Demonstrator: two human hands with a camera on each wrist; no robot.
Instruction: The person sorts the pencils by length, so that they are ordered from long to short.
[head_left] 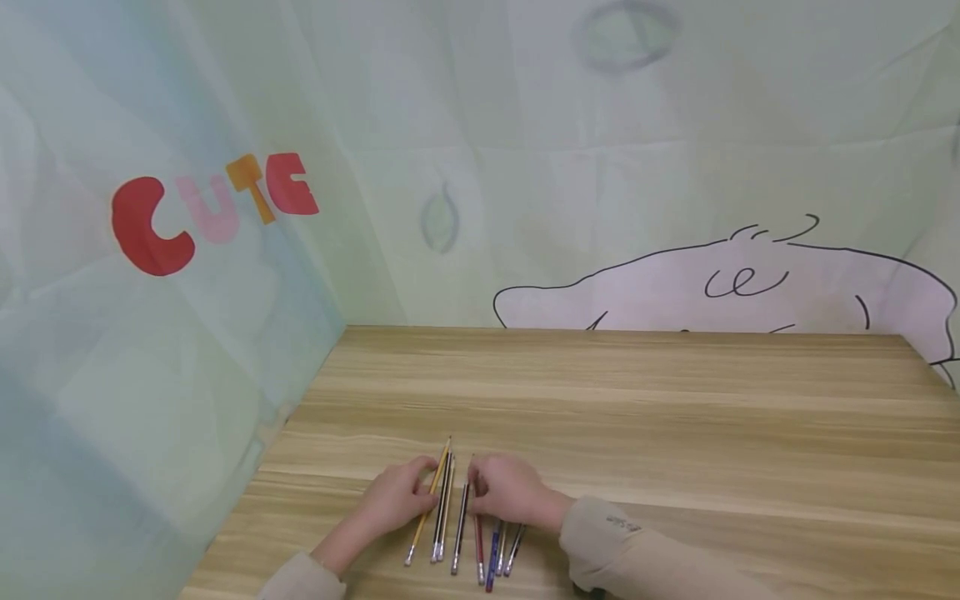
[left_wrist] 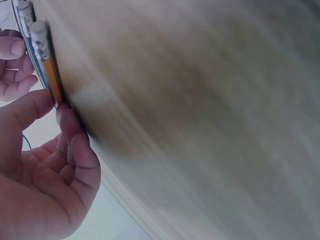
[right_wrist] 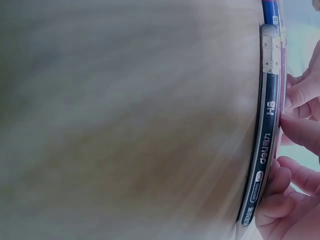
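Note:
Several pencils lie on the wooden table, erasers toward me. My left hand [head_left: 397,497] holds the yellow pencil [head_left: 417,537] at the left end, thumb and fingers around its shaft. Close beside it lie a black pencil [head_left: 438,533] and a tan pencil [head_left: 446,521]. My right hand [head_left: 513,490] has thumb and curled fingers at the dark red pencil [head_left: 479,546]; the exact contact is partly hidden. A separate black pencil [head_left: 460,533] lies between the hands. Under the right wrist are a blue pencil [head_left: 492,558] and a black HB pencil [right_wrist: 267,115].
The wood-grain table [head_left: 637,417] reaches back to a hanging printed cloth [head_left: 525,208]. Another cloth wall with coloured letters [head_left: 153,229] stands along the left edge. A dark object [head_left: 588,592] shows under the right sleeve.

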